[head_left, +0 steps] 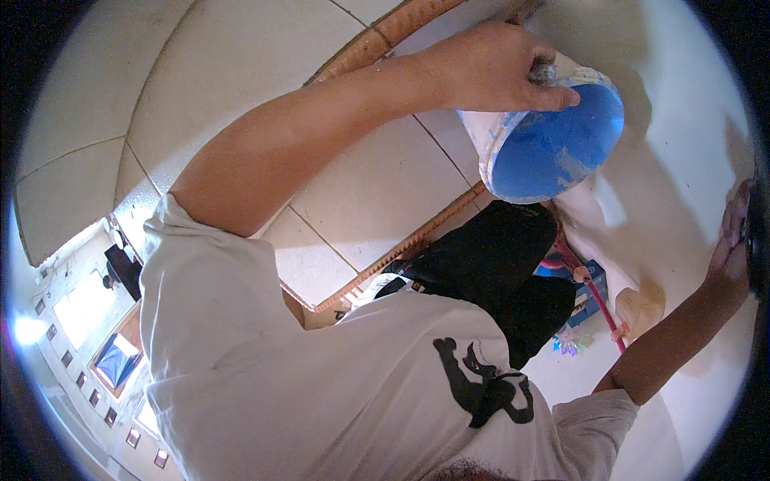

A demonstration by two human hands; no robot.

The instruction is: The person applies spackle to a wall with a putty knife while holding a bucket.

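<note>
A paint-smeared white bucket (553, 148) with a blue inside is tipped so its mouth faces me, at the upper right. My left hand (513, 72) is closed on its rim, thumb lying over the mouth edge. At the far right, against the white wall, my right hand (728, 232) is bent around a dark object (754, 232). The picture's rim cuts that object off, so its kind does not show. Both arms stretch out from my white T-shirt (361, 385).
Pale tiled steps (377, 172) with brown edging lie to the left. The white wall (682, 160) rises along the right. Below the bucket are my black-clad legs (481, 256), a pink pole (601, 303) and a shiny multicoloured thing (571, 343).
</note>
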